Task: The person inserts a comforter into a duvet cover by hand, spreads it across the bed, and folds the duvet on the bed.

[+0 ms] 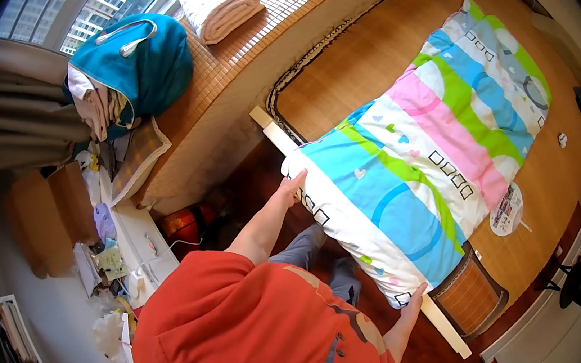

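A quilt with blue, white, green and pink bands lies lengthwise on the bed, its near end hanging over the bed's edge. My left hand is closed on the near left corner of the quilt. At the near right corner, my right hand grips the quilt's edge, with its fingers partly hidden by the cloth. Under the quilt is a tan woven bed mat with a dark patterned border. A pale wooden bed rail shows beside my right hand.
A round hand fan and a brown woven pillow lie right of the quilt. On the window ledge are a teal bag stuffed with clothes and a rolled pink blanket. A cardboard box stands on the cluttered desk at left.
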Demonstrator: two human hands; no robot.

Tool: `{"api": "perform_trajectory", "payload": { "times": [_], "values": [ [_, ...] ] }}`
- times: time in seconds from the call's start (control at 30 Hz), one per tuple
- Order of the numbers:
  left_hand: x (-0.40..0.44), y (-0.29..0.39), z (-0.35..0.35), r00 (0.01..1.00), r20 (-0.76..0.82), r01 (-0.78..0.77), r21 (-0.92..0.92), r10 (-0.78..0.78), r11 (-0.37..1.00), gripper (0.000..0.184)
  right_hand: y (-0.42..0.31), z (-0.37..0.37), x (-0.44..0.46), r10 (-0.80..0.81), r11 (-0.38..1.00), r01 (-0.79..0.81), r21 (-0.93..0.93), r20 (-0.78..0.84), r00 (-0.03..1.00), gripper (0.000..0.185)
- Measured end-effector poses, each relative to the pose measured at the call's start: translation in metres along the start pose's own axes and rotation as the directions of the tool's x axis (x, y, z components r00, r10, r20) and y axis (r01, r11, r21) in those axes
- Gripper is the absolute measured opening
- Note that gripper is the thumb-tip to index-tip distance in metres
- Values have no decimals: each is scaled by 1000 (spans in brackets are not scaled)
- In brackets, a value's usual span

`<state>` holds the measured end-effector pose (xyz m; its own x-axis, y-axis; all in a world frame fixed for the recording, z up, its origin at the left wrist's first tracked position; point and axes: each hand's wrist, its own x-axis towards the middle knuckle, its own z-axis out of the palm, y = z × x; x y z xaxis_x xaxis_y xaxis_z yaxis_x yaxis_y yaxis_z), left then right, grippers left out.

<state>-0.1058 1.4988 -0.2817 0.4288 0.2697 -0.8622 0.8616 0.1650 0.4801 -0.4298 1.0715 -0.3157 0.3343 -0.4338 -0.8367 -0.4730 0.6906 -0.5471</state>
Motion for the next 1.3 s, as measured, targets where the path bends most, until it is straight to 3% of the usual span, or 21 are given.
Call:
{"api": "perform_trajectory", "payload": {
  "times": [0.07,0.13,0.17,0.23,0.33,0.4,0.53,0.63,0.67,0.7,0.77,0.8,0.87,0.93,1.0,1.03,1.07,1.13,1.2,1.27,1.3],
  "values": [
    [-4,-4,6,994,-3,-105,-117,105,988,65,-6,4,-9,57,997,-59,50,39,998,66],
    [-7,0,9,922,-122,-353,129,368,927,48,-11,8,-16,5,998,-3,-65,39,999,63],
    [-12,2,5,917,-71,-385,91,392,918,48,-13,5,-20,-34,997,37,-60,50,998,60],
    [4,-14,-14,939,-46,-341,-16,340,940,53,-20,-4,-29,-55,992,59,-113,36,998,55],
    [8,-46,-54,935,-75,-347,20,347,938,54,-6,-5,-59,-143,982,143,-123,12,990,53],
    [-58,-20,-61,977,-194,-42,235,89,971,47,25,-21,-69,-14,990,6,-143,-53,998,52],
    [-92,-3,-74,949,-304,12,318,90,948,57,14,-11,-119,11,998,-16,-59,-77,997,50],
    [-86,39,-63,977,-199,-23,268,78,963,58,-51,4,-129,-141,990,142,24,-22,990,43],
    [-98,60,-40,979,-67,-185,105,192,977,47,-77,8,-120,-197,980,198,26,-39,980,43],
    [-77,107,-7,985,22,-175,123,174,977,33,-143,32,-120,-306,944,299,141,29,951,45],
    [-31,147,30,791,447,-343,-242,418,908,28,-183,44,-79,-423,826,417,380,-72,903,56],
    [-78,170,71,812,397,-310,-326,427,893,33,-203,57,-72,-521,765,501,404,-69,851,62],
    [-111,194,112,657,533,-471,-262,533,842,39,-221,72,-45,-600,767,620,168,-159,784,62],
    [-72,188,129,632,543,-627,-62,554,776,44,-205,68,3,-630,776,586,-234,-238,739,60],
    [-35,168,129,690,438,-712,272,576,647,52,-178,61,37,-700,635,532,-561,-124,704,62],
    [-2,156,121,602,426,-773,524,675,358,53,-158,46,64,-704,586,528,-614,-65,707,69],
    [26,146,111,495,450,-697,716,744,30,54,-157,50,60,-704,586,529,-614,-62,708,69],
    [49,131,101,586,455,-656,752,670,65,55,-148,57,52,-564,668,450,-593,-8,826,69],
    [64,120,98,669,455,-616,782,588,96,55,-142,53,73,-563,670,478,-568,32,826,73],
    [70,113,110,545,444,-643,766,711,15,51,-147,60,81,-764,395,449,-802,-16,645,80],
    [72,112,119,551,437,-650,759,711,38,48,-154,66,82,-815,351,427,-833,-49,577,79]
  ]
}}
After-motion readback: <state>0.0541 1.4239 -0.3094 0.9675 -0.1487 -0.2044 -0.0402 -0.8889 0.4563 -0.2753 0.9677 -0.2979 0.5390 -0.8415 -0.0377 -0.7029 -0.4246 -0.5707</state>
